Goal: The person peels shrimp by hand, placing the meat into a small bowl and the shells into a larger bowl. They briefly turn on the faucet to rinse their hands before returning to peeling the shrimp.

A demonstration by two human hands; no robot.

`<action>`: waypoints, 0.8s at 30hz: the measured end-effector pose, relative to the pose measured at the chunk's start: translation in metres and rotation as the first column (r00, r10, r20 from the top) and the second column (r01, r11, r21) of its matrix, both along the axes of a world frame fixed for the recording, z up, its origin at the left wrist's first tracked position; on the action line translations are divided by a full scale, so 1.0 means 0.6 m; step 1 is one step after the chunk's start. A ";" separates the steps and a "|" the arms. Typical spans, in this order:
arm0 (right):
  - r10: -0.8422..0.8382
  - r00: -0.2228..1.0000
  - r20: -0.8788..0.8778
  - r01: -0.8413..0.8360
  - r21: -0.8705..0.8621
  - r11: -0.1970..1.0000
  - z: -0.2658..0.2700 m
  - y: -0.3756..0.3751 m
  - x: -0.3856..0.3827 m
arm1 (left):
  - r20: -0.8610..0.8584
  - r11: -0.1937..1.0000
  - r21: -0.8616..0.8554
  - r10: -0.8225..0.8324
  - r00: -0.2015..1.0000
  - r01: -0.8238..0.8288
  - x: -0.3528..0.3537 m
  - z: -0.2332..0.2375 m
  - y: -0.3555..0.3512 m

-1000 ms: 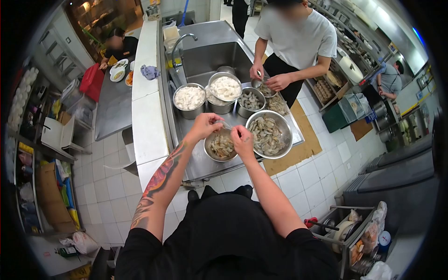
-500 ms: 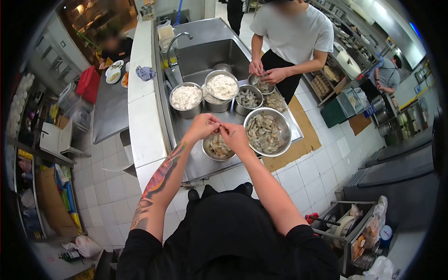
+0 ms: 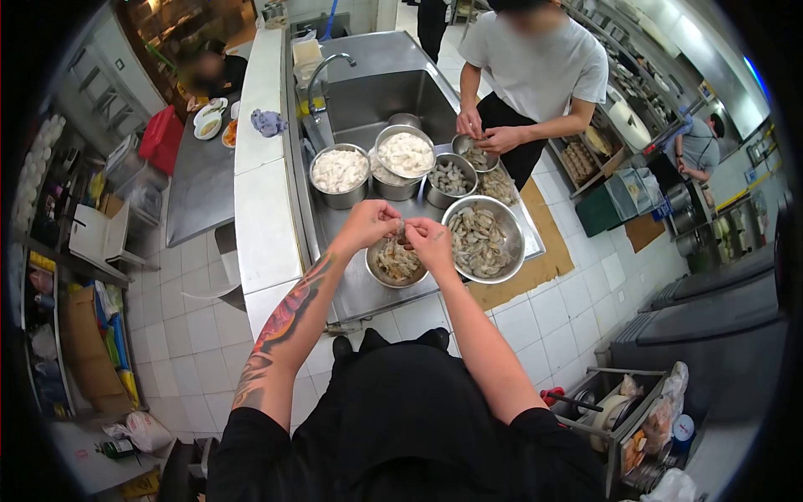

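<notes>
My left hand (image 3: 374,224) and my right hand (image 3: 430,241) meet with pinched fingertips on a small greyish shrimp (image 3: 403,231), mostly covered by the fingers. Right below them sits a steel bowl with shrimp shells and scraps (image 3: 395,263). Beside my right hand stands a large metal bowl (image 3: 520,244) heaped with whole raw shrimp (image 3: 478,237). Farther back, a steel pot holds grey shrimp (image 3: 449,177). Two more containers, one propped on another, hold pale white pieces (image 3: 340,171) that I cannot identify for sure.
Behind the pots is a steel sink (image 3: 385,100) with a curved faucet (image 3: 314,79). Across the counter a person in a white shirt (image 3: 535,63) handles shrimp over a small bowl (image 3: 475,151). A tiled ledge (image 3: 261,201) with a crumpled cloth (image 3: 268,123) runs along the left.
My fingertips have parted slightly, and the shrimp now shows between them over the bowl. The whole view has shifted a little. The person opposite keeps handling shrimp.
</notes>
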State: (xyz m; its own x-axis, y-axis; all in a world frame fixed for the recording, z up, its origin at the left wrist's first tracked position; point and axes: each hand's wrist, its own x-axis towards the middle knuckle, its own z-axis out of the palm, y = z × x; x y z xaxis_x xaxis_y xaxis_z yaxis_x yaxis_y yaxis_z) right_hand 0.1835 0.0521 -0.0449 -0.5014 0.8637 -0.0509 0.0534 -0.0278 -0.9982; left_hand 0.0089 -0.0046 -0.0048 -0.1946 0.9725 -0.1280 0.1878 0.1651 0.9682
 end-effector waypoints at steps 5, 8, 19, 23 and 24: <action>-0.094 0.981 0.172 0.008 0.444 0.896 0.019 -0.022 -0.009 | -0.065 0.999 -0.009 0.043 0.997 -0.043 0.006 0.011 -0.007; -0.092 0.955 0.282 -0.072 0.522 0.850 0.029 -0.022 -0.009 | -0.033 0.999 -0.043 0.019 0.999 -0.021 0.006 0.012 -0.009; 0.065 0.993 0.098 -0.095 0.337 0.937 0.003 -0.008 0.002 | 0.080 0.998 -0.062 -0.013 0.997 0.018 0.008 0.018 -0.014; 0.022 0.934 0.356 -0.228 0.550 0.803 0.043 -0.006 0.016 | -0.017 0.994 -0.029 -0.107 0.994 0.106 0.008 0.015 -0.014; 0.031 0.919 0.394 -0.259 0.543 0.799 0.040 0.000 0.019 | -0.017 0.993 -0.030 -0.111 0.994 0.110 0.006 0.011 -0.014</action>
